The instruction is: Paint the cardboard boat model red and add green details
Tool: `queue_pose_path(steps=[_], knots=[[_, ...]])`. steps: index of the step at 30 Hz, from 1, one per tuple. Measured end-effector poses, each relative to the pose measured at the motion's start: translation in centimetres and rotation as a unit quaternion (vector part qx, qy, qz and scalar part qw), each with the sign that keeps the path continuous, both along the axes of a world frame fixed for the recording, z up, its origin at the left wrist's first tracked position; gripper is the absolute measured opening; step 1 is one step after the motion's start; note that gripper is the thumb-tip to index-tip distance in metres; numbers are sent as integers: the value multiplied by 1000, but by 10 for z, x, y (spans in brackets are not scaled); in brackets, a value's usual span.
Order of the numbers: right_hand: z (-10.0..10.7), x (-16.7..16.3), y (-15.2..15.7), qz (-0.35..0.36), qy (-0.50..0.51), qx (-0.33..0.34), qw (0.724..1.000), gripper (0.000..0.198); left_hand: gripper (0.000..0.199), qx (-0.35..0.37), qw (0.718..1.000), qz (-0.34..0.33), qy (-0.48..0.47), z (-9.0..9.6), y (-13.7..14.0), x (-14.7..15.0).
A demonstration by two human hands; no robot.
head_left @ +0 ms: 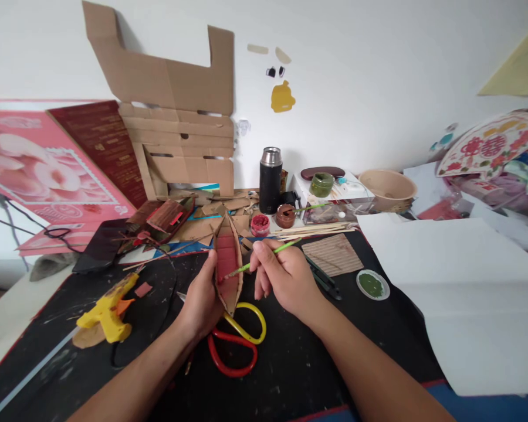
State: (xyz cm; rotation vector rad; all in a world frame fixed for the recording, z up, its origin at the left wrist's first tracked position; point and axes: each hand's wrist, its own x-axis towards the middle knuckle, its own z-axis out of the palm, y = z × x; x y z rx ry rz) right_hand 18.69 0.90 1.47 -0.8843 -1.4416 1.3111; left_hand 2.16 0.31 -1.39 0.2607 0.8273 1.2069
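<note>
My left hand grips a small cardboard boat by its side, with the bow pointing away from me. Its inside is painted red in the middle, while the rim shows bare brown card. Between the fingers of my right hand is a thin green paintbrush, its tip touching the red floor of the boat. Scissors with one yellow and one red handle lie under the boat on the black mat. Beyond the boat stand an open jar of red paint and a jar of brown paint.
A yellow glue gun lies on the left. At the back are a black thermos, cardboard scraps and a red-brown model. To the right lie corrugated card, a lid with green paint and white paper.
</note>
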Motion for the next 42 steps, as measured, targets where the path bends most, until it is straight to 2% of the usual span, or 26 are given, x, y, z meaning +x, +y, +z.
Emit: queue_pose_path(steps=[4,11,14,19,21,28,31,37,42], knots=[[-2,-1,3,-37,-7,13,999,59,42,-5,1000,2,13,3,-1,1],[-5,5,4,-94,-65,89,989,55,40,-12,1000,27,9,5,1,3],[-5,3,3,-90,-70,93,989,55,41,1,1000,28,11,4,1,3],[-5,-4,1,-36,4,40,999,57,46,8,999,6,31,1,0,2],[-5,-5,1,-23,7,37,999,57,44,10,999,6,32,1,0,1],[-3,4,4,-91,-91,89,988,54,43,0,999,46,30,2,2,4],[-2,5,2,-73,-80,89,990,53,42,3,998,52,30,2,2,5],[-3,1,-2,-8,-28,45,999,51,42,4,999,35,13,5,1,5],[1,4,0,-49,-80,73,993,50,42,1,999,47,28,5,2,4]])
